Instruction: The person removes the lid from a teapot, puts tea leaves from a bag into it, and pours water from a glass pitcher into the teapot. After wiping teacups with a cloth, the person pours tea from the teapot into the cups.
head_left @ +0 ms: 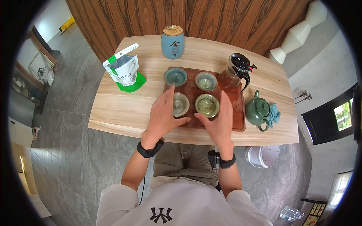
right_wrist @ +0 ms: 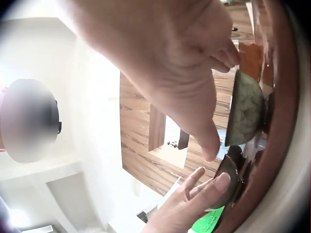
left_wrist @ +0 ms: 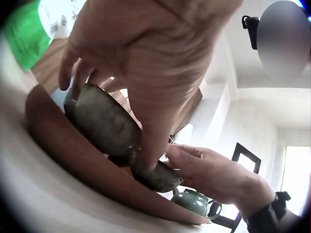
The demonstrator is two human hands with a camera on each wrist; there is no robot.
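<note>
Four-cornered on a reddish-brown wooden tray (head_left: pixel 236 119) stand small glazed tea cups. My left hand (head_left: pixel 160 116) is at the left side of the front-left cup (head_left: pixel 181 104), fingers extended toward the back and thumb spread in front. On the right side of the greenish front-right cup (head_left: pixel 207 106), my right hand (head_left: pixel 221 122) holds a similar spread shape, thumb near the rim. Behind them sit a blue-green cup (head_left: pixel 175 77) and a pale speckled cup (head_left: pixel 206 81). In the right wrist view, the right thumb (right_wrist: pixel 210 145) stands apart from the greenish cup (right_wrist: pixel 245 111).
A glass tea pitcher (head_left: pixel 229 78) with black lid stands at the tray's back right. Right of the tray are a green teapot (head_left: pixel 258 109) and a blue cloth (head_left: pixel 275 113). A green-white pouch (head_left: pixel 122 73) and blue canister (head_left: pixel 173 47) stand behind left. A bucket (head_left: pixel 260 156) is below.
</note>
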